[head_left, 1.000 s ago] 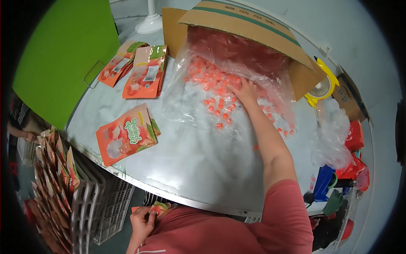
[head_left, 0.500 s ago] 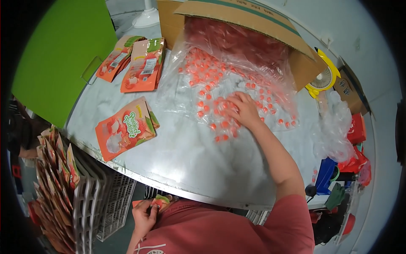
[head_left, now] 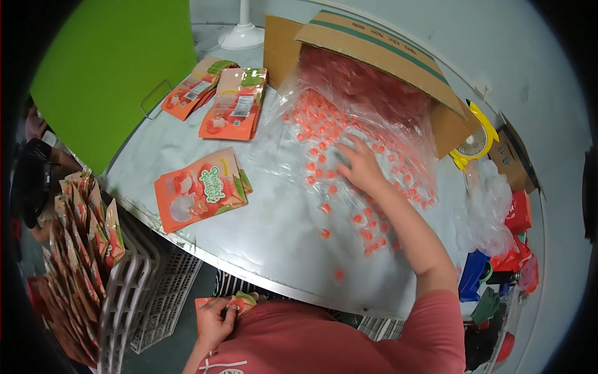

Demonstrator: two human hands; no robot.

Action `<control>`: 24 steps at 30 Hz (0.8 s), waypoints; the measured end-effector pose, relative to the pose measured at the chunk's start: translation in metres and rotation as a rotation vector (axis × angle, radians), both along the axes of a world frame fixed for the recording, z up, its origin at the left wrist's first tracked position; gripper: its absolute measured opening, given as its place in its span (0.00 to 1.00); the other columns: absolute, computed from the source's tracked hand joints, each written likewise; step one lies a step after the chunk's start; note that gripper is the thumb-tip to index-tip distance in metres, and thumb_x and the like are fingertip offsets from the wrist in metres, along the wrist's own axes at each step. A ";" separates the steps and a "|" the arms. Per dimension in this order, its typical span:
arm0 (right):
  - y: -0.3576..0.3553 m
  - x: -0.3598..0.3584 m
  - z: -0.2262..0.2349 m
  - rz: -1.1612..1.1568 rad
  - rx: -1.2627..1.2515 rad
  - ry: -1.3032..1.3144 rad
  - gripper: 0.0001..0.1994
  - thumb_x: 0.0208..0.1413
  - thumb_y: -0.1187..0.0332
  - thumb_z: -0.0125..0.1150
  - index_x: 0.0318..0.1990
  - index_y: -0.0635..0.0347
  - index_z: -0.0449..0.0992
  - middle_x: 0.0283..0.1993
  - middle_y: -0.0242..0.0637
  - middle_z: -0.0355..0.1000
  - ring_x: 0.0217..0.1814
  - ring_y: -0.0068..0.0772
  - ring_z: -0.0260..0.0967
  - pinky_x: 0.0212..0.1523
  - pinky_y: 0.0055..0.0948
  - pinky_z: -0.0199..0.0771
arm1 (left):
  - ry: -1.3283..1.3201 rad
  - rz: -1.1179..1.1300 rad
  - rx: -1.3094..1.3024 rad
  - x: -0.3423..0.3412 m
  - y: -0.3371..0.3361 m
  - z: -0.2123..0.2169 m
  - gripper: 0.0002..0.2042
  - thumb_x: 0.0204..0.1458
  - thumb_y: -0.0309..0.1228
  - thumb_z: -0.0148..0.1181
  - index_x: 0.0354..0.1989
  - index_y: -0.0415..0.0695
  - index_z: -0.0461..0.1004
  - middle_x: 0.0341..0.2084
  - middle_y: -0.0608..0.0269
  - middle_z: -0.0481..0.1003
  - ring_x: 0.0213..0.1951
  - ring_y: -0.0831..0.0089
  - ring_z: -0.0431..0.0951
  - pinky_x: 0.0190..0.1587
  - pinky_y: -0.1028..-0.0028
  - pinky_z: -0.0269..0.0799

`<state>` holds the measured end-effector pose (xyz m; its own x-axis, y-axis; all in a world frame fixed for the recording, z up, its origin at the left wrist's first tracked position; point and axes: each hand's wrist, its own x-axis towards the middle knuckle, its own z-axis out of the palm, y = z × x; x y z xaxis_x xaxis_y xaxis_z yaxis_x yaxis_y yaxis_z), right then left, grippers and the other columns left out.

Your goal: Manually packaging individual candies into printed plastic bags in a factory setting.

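My right hand [head_left: 362, 165] reaches over the marble-patterned table [head_left: 268, 255], fingers spread, among small red wrapped candies [head_left: 319, 112]. These spill from a clear plastic liner [head_left: 277, 142] in a tipped cardboard box [head_left: 386, 43]. Below my right wrist lies a loose group of the candies, with a few single ones nearer the table's front edge. Low at my waist, my left hand [head_left: 215, 323] is closed on a red and green pouch [head_left: 244, 302]; my fingers hide part of it.
Flat pouches [head_left: 202, 190] lie at the table's left, with pouch stacks [head_left: 233, 106] behind. Filled pouches [head_left: 78, 249] stand over grey plastic crates [head_left: 165, 299] at lower left. A green panel [head_left: 112, 75], yellow fan [head_left: 473, 140] and crumpled plastic bag [head_left: 489, 212] border the table.
My right hand's fingers have spread, and a group of candies now lies nearer me, right of where it was. My left hand still holds the pouch. The view has shifted slightly.
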<state>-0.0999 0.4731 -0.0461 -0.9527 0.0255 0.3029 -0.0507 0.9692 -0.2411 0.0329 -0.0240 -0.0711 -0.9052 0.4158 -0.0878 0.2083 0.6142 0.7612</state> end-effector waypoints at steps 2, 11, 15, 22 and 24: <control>-0.019 -0.055 -0.009 0.044 0.038 -0.008 0.27 0.49 0.62 0.69 0.59 0.48 0.73 0.71 0.50 0.55 0.71 0.54 0.55 0.69 0.50 0.57 | -0.013 0.023 0.013 0.001 -0.001 -0.001 0.07 0.49 0.25 0.64 0.35 0.37 0.80 0.29 0.49 0.80 0.33 0.53 0.80 0.38 0.65 0.76; -0.047 -0.193 -0.022 -0.072 0.231 -0.293 0.24 0.54 0.48 0.62 0.57 0.40 0.76 0.68 0.39 0.60 0.71 0.45 0.53 0.66 0.66 0.52 | 0.034 0.076 0.036 0.003 -0.004 -0.013 0.05 0.47 0.24 0.64 0.33 0.39 0.79 0.27 0.51 0.78 0.31 0.53 0.79 0.36 0.64 0.75; -0.018 -0.177 -0.038 -0.015 0.159 -0.176 0.23 0.56 0.49 0.61 0.58 0.43 0.75 0.67 0.37 0.61 0.70 0.46 0.55 0.66 0.60 0.55 | 0.071 0.124 0.092 -0.002 -0.001 -0.011 0.05 0.47 0.23 0.64 0.34 0.39 0.79 0.28 0.52 0.79 0.31 0.54 0.79 0.36 0.65 0.75; 0.015 -0.075 -0.042 0.123 0.035 -0.130 0.17 0.58 0.56 0.61 0.55 0.41 0.78 0.63 0.34 0.66 0.67 0.42 0.60 0.64 0.51 0.61 | 0.034 0.073 0.078 -0.002 0.000 -0.014 0.07 0.48 0.23 0.64 0.35 0.37 0.79 0.30 0.50 0.79 0.32 0.54 0.80 0.38 0.65 0.75; 0.006 -0.042 -0.035 0.156 -0.031 -0.163 0.17 0.58 0.56 0.62 0.54 0.43 0.78 0.62 0.35 0.67 0.65 0.44 0.61 0.64 0.47 0.62 | 0.044 0.041 0.068 -0.001 0.003 -0.013 0.07 0.48 0.23 0.63 0.35 0.37 0.79 0.30 0.50 0.79 0.33 0.53 0.80 0.38 0.65 0.75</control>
<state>-0.1417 0.4795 -0.0814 -0.9820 -0.1196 0.1459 -0.1578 0.9446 -0.2878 0.0323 -0.0212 -0.0837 -0.9240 0.3820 -0.0205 0.2181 0.5701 0.7921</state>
